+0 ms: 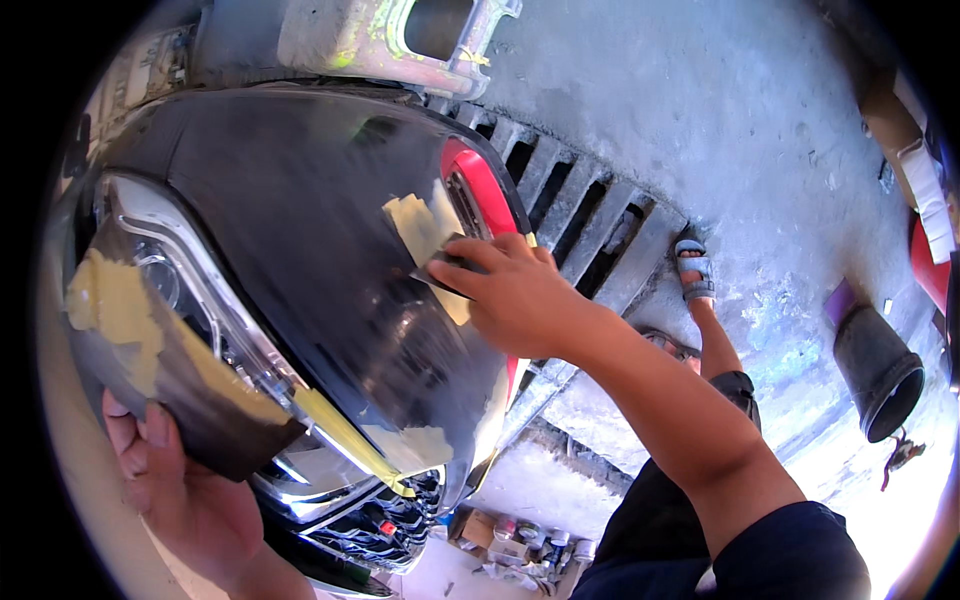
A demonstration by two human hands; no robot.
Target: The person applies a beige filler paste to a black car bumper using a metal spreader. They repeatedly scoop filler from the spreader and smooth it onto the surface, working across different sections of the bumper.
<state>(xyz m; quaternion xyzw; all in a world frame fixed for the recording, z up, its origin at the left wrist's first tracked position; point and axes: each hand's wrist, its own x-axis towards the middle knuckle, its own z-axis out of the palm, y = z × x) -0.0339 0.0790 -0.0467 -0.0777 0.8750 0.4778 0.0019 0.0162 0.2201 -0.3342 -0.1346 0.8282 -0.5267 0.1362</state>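
Note:
My right hand (pixel 525 300) presses a thin dark putty spreader (pixel 437 266) against a dark car body panel (pixel 290 190). The spreader touches a patch of yellowish putty (pixel 408 222) beside a red trim piece (pixel 487 195) with a slotted inset. At lower left, my left hand (pixel 190 505) grips the edge of a dark, flat mixing board (pixel 235 430), thumb on top. More yellow putty (pixel 110 300) is smeared over that board, which hangs in front of the headlight (pixel 215 260) and hides part of it. My right fingertips lie partly behind the spreader.
Yellow masking tape (pixel 345 440) runs along the headlight's edge, near a chrome grille (pixel 385 525). A slotted floor drain (pixel 600 225) lies beyond the panel. A loose frame-like part (pixel 350 50) stands at the top, a black bucket (pixel 880 375) at right. Cans and boxes (pixel 525 550) sit below.

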